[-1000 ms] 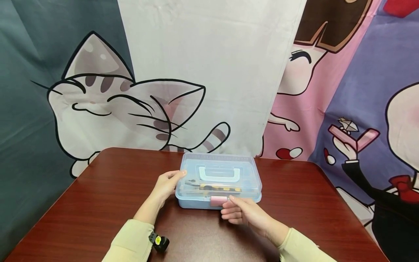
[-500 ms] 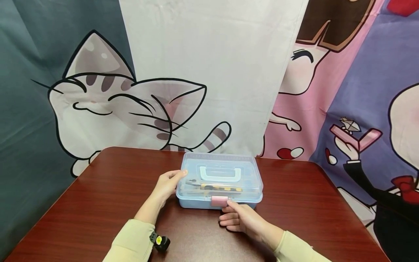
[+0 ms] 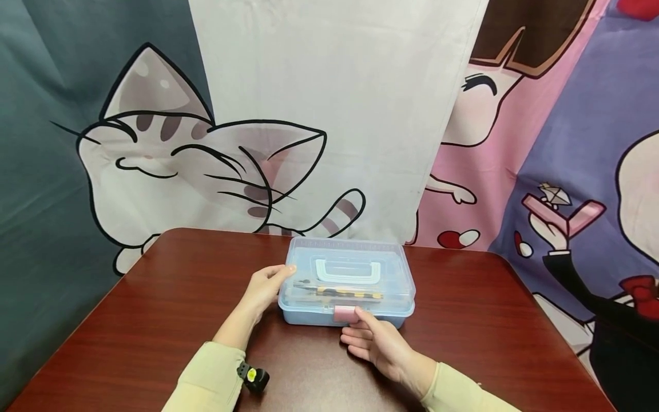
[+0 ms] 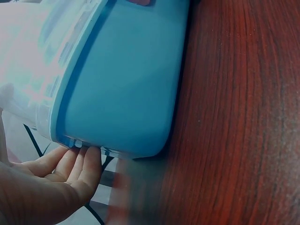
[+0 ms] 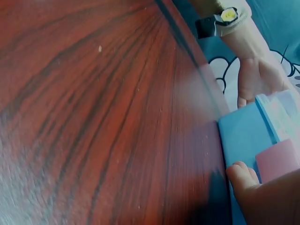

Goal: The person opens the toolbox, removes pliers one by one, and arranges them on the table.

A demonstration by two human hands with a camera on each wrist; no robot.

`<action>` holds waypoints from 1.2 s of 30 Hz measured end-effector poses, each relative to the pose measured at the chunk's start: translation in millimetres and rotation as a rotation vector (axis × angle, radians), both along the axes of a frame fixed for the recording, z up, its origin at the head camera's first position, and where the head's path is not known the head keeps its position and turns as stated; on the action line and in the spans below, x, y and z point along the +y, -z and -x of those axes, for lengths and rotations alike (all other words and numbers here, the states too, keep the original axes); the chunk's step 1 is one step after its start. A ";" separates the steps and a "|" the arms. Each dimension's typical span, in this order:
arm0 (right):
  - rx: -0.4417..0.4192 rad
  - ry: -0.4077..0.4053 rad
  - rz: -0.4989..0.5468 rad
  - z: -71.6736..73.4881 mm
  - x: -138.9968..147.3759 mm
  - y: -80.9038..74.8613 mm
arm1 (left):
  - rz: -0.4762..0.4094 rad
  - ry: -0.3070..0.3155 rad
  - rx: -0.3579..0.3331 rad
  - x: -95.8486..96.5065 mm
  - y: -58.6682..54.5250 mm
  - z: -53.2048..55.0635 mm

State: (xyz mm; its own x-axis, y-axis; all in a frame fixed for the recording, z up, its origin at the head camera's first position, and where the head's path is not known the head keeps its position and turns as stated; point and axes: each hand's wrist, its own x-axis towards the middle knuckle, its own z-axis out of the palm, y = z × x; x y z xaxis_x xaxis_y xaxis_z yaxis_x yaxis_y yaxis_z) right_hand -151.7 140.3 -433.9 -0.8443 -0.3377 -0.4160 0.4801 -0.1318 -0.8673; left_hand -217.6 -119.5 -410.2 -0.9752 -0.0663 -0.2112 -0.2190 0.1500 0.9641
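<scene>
A plastic case with a light blue base [image 3: 309, 316] and a clear lid [image 3: 360, 257] stands closed on the table. On top is a pale blue handle [image 3: 347, 278]; at the front is a pink latch [image 3: 344, 313]. Through the lid shows a slim black-and-yellow pen-like stick [image 3: 350, 293]. My left hand [image 3: 264, 290] grips the case's left end, thumb over the lid's edge, fingertips [image 4: 93, 154] under the rim. My right hand [image 3: 383, 346] touches the latch's right edge with the thumb, while its other fingers extend loosely below, fingertips [image 5: 239, 168] close to the base's front.
The case rests on a reddish-brown wooden table [image 3: 180, 297] near its far edge. Right behind hangs a cloth backdrop [image 3: 334, 114] with cartoon figures. A black device [image 3: 253, 376] with a yellow dot is strapped at the left sleeve.
My right hand has shifted slightly left, its thumb now at the latch's edge. The left hand keeps its grip, and the lid stays closed. The head view has shifted a little.
</scene>
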 end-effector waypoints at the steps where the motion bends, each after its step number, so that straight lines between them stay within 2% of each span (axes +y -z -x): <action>1: 0.001 0.005 0.004 -0.5 -0.9 -0.4 | 0.000 -0.001 0.001 -0.1 0.1 0.3; 11: 0.025 0.020 -0.069 -3.4 -4.1 0.0 | 0.004 0.001 0.003 0.9 0.3 -0.5; 20: 0.039 0.044 -0.096 -4.6 -9.0 -18.8 | 0.002 -0.004 0.003 -0.9 -0.2 0.3; 25: 0.041 0.052 -0.110 -6.0 -7.8 -21.1 | 0.001 0.000 -0.005 -0.7 -0.2 -0.6; 31: 0.118 0.080 -0.180 -8.8 -5.3 -21.2 | 0.006 0.004 -0.001 0.7 -0.3 -1.2; 36: 0.215 0.065 -0.261 -9.1 -1.3 -23.6 | 0.003 0.000 -0.002 0.9 0.5 0.1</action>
